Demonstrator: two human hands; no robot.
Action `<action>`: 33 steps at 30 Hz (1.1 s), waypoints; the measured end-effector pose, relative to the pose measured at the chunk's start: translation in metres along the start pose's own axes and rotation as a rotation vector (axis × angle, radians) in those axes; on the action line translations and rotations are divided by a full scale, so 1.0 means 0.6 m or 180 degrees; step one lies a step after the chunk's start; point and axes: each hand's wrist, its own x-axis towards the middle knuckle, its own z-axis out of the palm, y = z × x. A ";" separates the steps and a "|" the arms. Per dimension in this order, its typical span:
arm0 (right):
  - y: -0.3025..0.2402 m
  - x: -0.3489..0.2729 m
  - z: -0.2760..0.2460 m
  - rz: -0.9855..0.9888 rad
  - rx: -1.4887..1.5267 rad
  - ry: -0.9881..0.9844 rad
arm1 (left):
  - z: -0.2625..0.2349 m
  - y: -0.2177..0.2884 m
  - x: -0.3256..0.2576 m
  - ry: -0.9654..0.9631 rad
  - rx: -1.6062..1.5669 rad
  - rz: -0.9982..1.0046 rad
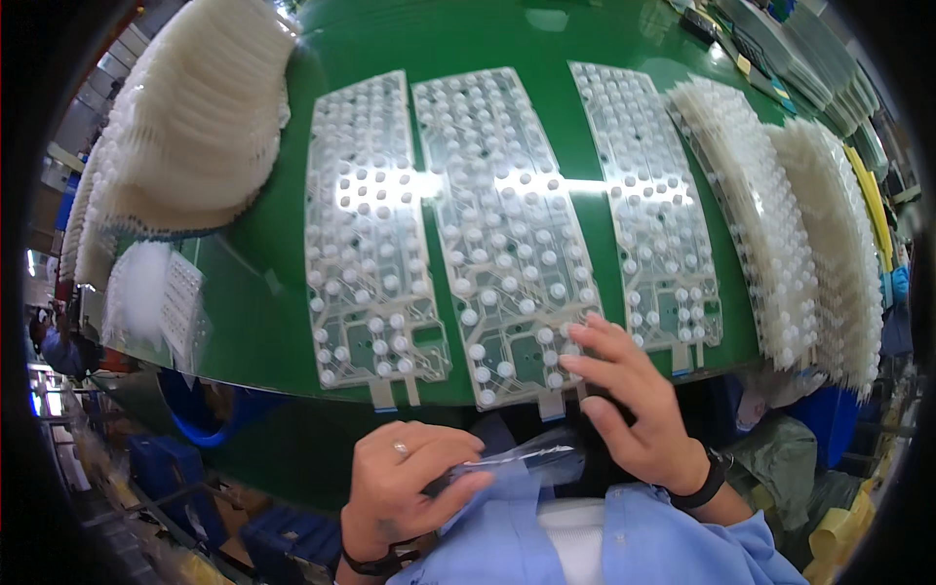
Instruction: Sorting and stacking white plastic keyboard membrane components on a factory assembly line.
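My left hand [409, 478] is closed on a piece of clear plastic film [554, 458] in front of the table edge; a ring shows on one finger. My right hand [639, 414] has its fingers apart, over the near right corner of the middle keyboard membrane sheet [507, 249]; whether the fingertips touch it I cannot tell. That sheet is see-through, with white domes and a short tail past the table edge. Similar sheets lie flat to its left [363, 283] and its right [655, 234].
The green table [258, 312] has a curved-looking front edge. A tall pile of whitish sheets [195, 107] stands far left, a small stack in clear wrap [156, 292] near left. More domed sheets are stacked at right [756, 214]. Blue bins [195, 405] sit below.
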 end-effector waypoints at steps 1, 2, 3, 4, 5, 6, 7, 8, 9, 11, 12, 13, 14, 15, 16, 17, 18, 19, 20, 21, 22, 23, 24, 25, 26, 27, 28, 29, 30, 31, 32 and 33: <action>-0.011 -0.007 -0.007 0.0095 0.0128 0.0098 | 0.015 0.005 0.004 -0.0044 -0.0042 0.0009; -0.026 -0.013 -0.014 0.0186 0.0254 0.0199 | 0.027 0.010 0.006 -0.0087 -0.0083 0.0019; -0.039 -0.017 -0.016 0.0308 0.0419 0.0132 | 0.036 0.014 0.009 -0.0120 -0.0104 0.0024; -0.048 -0.021 -0.014 0.0425 0.0585 0.0067 | 0.044 0.018 0.012 -0.0067 -0.0158 0.0044; -0.051 -0.024 -0.007 0.0346 0.0568 0.0144 | 0.049 0.021 0.013 -0.0011 -0.0210 0.0064; -0.050 -0.029 -0.002 0.0381 0.0702 0.0097 | 0.053 0.022 0.014 -0.0030 -0.0228 0.0066; -0.049 -0.032 -0.004 0.0373 0.0626 0.0057 | 0.055 0.024 0.016 -0.0032 -0.0237 0.0047; -0.048 -0.035 -0.006 0.0362 0.0552 0.0015 | 0.057 0.025 0.018 -0.0031 -0.0242 0.0026; -0.048 -0.040 -0.008 0.0375 0.0547 0.0025 | 0.060 0.027 0.018 -0.0044 -0.0253 0.0031; -0.048 -0.047 -0.012 0.0420 0.0498 0.0169 | 0.065 0.030 0.020 0.0019 -0.0257 0.0055; -0.048 -0.048 -0.011 0.0433 0.0499 0.0169 | 0.068 0.030 0.021 0.0011 -0.0265 0.0049; -0.049 -0.047 -0.010 0.0485 0.0551 0.0248 | 0.070 0.031 0.023 0.0023 -0.0284 0.0079; -0.049 -0.046 -0.009 0.0537 0.0600 0.0328 | 0.072 0.032 0.025 0.0034 -0.0304 0.0111; -0.045 -0.048 -0.009 0.0552 0.0605 0.0332 | 0.073 0.032 0.025 0.0020 -0.0309 0.0105; -0.040 -0.049 -0.010 0.0485 0.0673 0.0297 | 0.073 0.033 0.025 -0.0040 -0.0267 0.0080; -0.035 -0.049 -0.011 0.0419 0.0741 0.0264 | 0.073 0.033 0.026 -0.0099 -0.0226 0.0056; -0.032 -0.048 -0.014 0.0439 0.0743 0.0272 | 0.071 0.037 0.028 -0.0118 -0.0236 0.0052; -0.030 -0.044 -0.019 0.0369 0.0898 0.0313 | 0.069 0.042 0.032 -0.0137 -0.0203 -0.0178; -0.026 -0.039 -0.024 0.0300 0.1052 0.0356 | 0.068 0.044 0.036 -0.0157 -0.0169 -0.0407; -0.022 -0.036 -0.032 0.0382 0.1235 0.0497 | 0.069 0.039 0.043 -0.0186 -0.0192 -0.0394; -0.010 -0.032 -0.036 0.0443 0.1454 0.0604 | 0.069 0.032 0.051 -0.0059 -0.0072 -0.0180; 0.000 -0.027 -0.041 0.0724 0.1607 0.0707 | 0.069 0.026 0.058 0.0070 0.0043 0.0035; 0.007 -0.021 -0.044 0.0994 0.1790 0.0783 | 0.066 0.021 0.063 0.0056 0.0042 0.0025; 0.013 -0.021 -0.053 0.1375 0.1971 0.0682 | 0.063 0.016 0.067 -0.0134 0.0427 0.0206; 0.019 -0.024 -0.058 0.1388 0.1951 0.0812 | 0.062 0.012 0.070 -0.0325 0.0807 0.0391; 0.025 -0.028 -0.069 0.1280 0.1388 0.0828 | 0.064 0.009 0.072 -0.0344 0.0777 0.0399; 0.030 -0.033 -0.080 0.1171 0.0825 0.0833 | 0.067 0.006 0.071 -0.0503 0.0739 0.0407; 0.030 -0.034 -0.088 0.1192 0.0588 0.0972 | 0.071 0.004 0.068 -0.0663 0.0699 0.0416; 0.028 -0.034 -0.093 0.1207 0.0507 0.1084 | 0.074 0.004 0.065 -0.0819 0.0671 0.0420; 0.026 -0.034 -0.094 0.1313 0.0551 0.1076 | 0.078 0.002 0.064 -0.0830 0.0715 0.0491; 0.023 -0.034 -0.096 0.1418 0.0596 0.1068 | 0.079 0.001 0.064 -0.0848 0.0695 0.0491; 0.017 -0.028 -0.097 0.1455 0.0579 0.1085 | 0.079 0.000 0.065 -0.0879 0.0672 0.0519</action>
